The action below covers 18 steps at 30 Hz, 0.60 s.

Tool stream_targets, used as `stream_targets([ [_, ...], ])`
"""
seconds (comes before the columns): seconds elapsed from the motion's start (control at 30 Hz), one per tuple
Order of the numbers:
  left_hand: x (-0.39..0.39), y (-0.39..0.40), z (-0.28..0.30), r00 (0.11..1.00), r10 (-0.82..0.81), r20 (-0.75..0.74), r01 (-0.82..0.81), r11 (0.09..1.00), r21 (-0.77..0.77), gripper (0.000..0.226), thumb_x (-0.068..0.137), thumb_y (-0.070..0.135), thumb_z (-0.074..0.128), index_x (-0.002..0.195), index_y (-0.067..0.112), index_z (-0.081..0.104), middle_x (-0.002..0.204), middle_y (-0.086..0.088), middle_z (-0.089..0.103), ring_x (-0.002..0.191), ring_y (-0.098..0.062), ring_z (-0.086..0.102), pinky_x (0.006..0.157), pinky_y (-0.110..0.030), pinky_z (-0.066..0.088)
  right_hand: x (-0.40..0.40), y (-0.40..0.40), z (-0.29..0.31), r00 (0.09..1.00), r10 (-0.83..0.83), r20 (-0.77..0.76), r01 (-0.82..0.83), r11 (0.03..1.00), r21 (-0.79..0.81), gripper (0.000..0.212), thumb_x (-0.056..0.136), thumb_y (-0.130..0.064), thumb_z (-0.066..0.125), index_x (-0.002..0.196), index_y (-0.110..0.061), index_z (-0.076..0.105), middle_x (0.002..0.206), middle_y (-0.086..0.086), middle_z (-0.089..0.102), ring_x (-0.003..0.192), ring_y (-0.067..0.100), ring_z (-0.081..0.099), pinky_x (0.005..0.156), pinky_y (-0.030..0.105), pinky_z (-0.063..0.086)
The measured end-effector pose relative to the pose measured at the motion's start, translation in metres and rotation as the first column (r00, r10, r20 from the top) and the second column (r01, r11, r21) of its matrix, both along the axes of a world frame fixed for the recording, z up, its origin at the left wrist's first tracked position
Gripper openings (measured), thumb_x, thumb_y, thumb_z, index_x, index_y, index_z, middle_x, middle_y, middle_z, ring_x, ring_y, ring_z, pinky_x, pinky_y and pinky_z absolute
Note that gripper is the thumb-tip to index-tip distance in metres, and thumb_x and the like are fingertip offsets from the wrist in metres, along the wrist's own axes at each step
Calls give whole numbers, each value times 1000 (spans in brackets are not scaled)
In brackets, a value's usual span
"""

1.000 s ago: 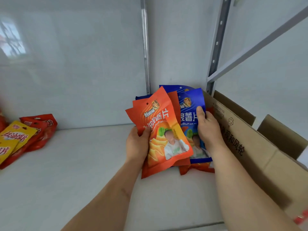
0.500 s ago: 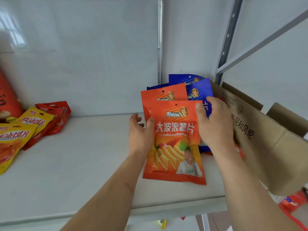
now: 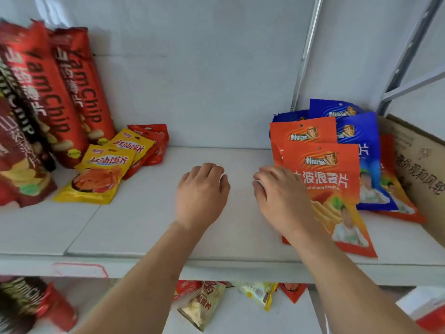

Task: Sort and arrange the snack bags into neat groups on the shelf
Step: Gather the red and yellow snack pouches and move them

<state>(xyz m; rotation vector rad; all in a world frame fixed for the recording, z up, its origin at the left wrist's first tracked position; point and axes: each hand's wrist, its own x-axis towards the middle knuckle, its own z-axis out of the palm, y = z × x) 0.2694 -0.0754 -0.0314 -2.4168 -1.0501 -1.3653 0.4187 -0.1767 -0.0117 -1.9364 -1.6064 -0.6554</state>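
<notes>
Two orange chip bags [image 3: 333, 179] lie stacked at the right of the white shelf [image 3: 134, 225], overlapping several blue chip bags [image 3: 356, 141] behind them. My right hand [image 3: 281, 198] hovers over the front orange bag's left edge with fingers spread, holding nothing. My left hand [image 3: 202, 191] hangs over bare shelf at the middle, fingers curled loosely, also holding nothing. At the left lie two yellow snack bags [image 3: 101, 174] on top of small red bags [image 3: 154, 143].
Tall red YamChip bags [image 3: 72, 92] lean against the wall at far left. A cardboard box [image 3: 419, 169] stands at the right end. A grey upright [image 3: 305, 51] runs down the back wall. The lower shelf holds more loose snack bags [image 3: 204, 304].
The orange bag I was holding now lies on the shelf, and both hands have let go and drawn left. My view has swung left and down, showing the YamChip bags.
</notes>
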Motion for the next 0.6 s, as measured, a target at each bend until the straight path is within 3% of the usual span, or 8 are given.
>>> stream_targets([
  [0.13, -56, 14, -1, 993, 69, -91, -62, 995, 73, 16, 89, 21, 60, 88, 11, 73, 90, -4, 72, 75, -29, 67, 65, -38, 52, -40, 26, -2, 996, 51, -67, -59, 989, -136, 15, 91, -21, 63, 102, -14, 70, 106, 1, 70, 98, 31, 63, 80, 39, 46],
  [0.37, -131, 33, 9, 960, 248, -127, -244, 969, 46, 16, 89, 22, 60, 92, 12, 73, 92, -3, 70, 81, -28, 66, 66, -37, 51, -102, 81, 10, 961, 153, -228, -216, 934, -283, 35, 102, -34, 41, 131, -22, 56, 131, -2, 59, 118, 23, 54, 91, 35, 43],
  [0.47, -157, 44, 13, 934, 326, -145, -340, 937, -84, 22, 92, 24, 60, 105, 11, 71, 105, -6, 70, 92, -32, 65, 75, -41, 52, -119, 108, 11, 936, 160, -315, -263, 911, -318, 38, 102, -39, 40, 135, -23, 52, 133, -2, 59, 120, 22, 54, 91, 35, 46],
  [0.6, -183, 69, 18, 912, 400, -86, -400, 825, -400, 42, 98, 33, 56, 136, 14, 56, 141, -7, 54, 126, -34, 48, 99, -44, 42, -137, 146, 13, 885, 113, -452, -291, 891, -348, 42, 101, -43, 42, 136, -20, 49, 135, 0, 59, 123, 23, 54, 90, 34, 44],
])
